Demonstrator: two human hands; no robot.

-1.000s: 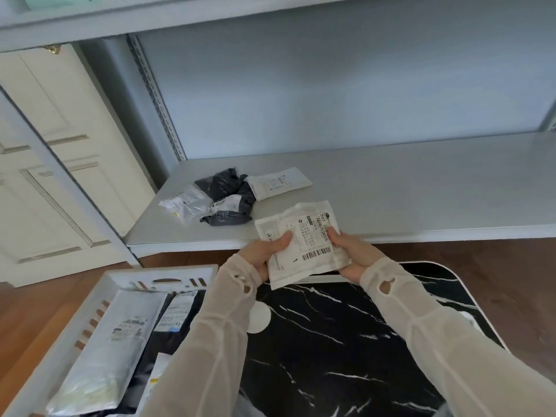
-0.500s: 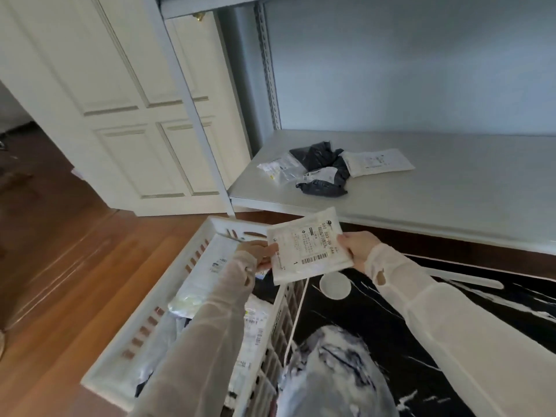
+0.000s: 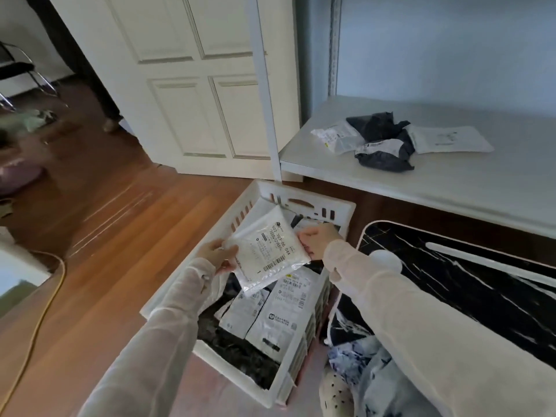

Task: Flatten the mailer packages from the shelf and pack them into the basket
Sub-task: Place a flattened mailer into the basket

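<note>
I hold a flat white mailer (image 3: 268,251) with a barcode label above the white slatted basket (image 3: 304,203). My left hand (image 3: 218,255) grips its left edge and my right hand (image 3: 320,240) grips its right edge. Inside the basket lie several flattened mailers, white ones (image 3: 279,314) over dark ones (image 3: 237,353). On the shelf (image 3: 451,188) at the upper right stay a crumpled black mailer (image 3: 382,145), a small clear one (image 3: 334,136) and a flat white one (image 3: 448,139).
A white panelled door (image 3: 195,85) stands behind the basket and a shelf post (image 3: 267,100) rises beside it. A black marbled mat (image 3: 451,281) lies right of the basket. A yellow cable (image 3: 45,302) runs over the wooden floor at left.
Both hands carried the white mailer from in front of the shelf leftward and down over the basket. My view swung left with it.
</note>
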